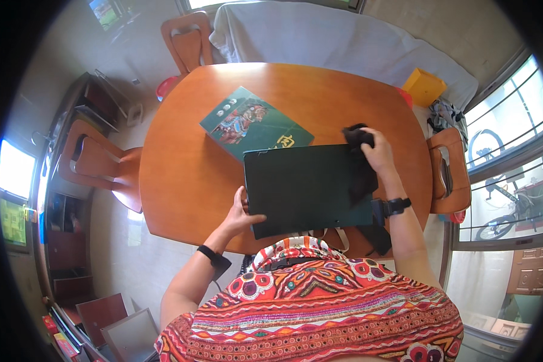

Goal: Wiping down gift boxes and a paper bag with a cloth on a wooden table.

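Note:
A dark green flat box [301, 190] lies at the near edge of the table, its plain face up. My left hand [241, 214] grips its left edge, thumb on top and fingers along the side. In my right hand [379, 154] is a bunched black cloth [358, 136], held at the box's far right corner. Part of the cloth hangs down over the right side of the box. Just beyond lies a green printed box [247, 120] with a colourful figure on it, set at an angle, its near part hidden behind the plain box.
The orange-brown wooden table [181, 175] has rounded ends. Wooden chairs stand at its left [93, 160], right [451, 172] and far left [190, 42]. A white sheet [338, 36] covers something long behind it, with a yellow box [425, 87] at the right. A black strap [377, 238] lies at the near right edge.

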